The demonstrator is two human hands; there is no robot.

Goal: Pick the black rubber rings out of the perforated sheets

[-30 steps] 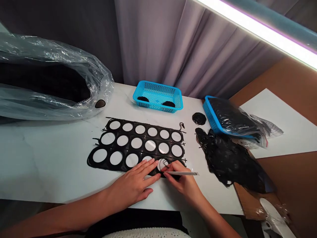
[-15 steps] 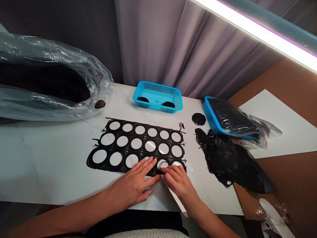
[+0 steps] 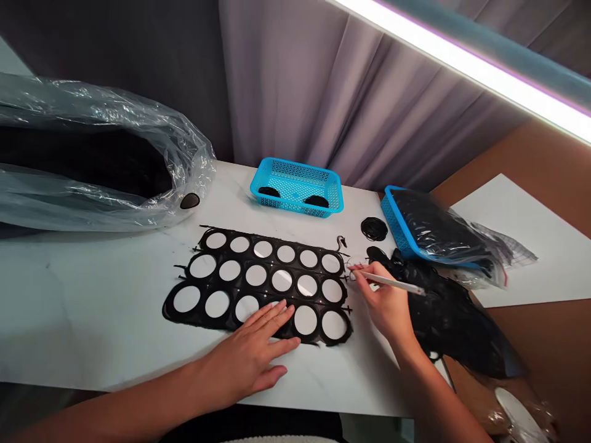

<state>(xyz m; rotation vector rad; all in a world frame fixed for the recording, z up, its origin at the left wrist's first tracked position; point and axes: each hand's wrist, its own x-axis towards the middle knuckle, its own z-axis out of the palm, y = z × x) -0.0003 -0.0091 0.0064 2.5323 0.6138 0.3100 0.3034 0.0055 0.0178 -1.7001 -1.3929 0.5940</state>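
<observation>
A black rubbery sheet with rows of round holes lies on the white table. My left hand rests flat on its near edge, fingers stretched out and partly covering a hole. My right hand is just beyond the sheet's right edge, closed around a slim white pen-like tool. Thin dark loops show by the right fingertips; whether they are pinched there I cannot tell. To the right of that hand spreads a heap of black scraps.
At the back stands a blue basket with black round pieces in it. Another blue basket bears a bag of black pieces. A coil of black rings lies between them. Far left is a large clear plastic bag with a dark oval piece beside it.
My right hand has moved from the sheet's near right holes rightward and away from me, off the sheet, with the white tool and thin loops. The left hand has stayed in place.
</observation>
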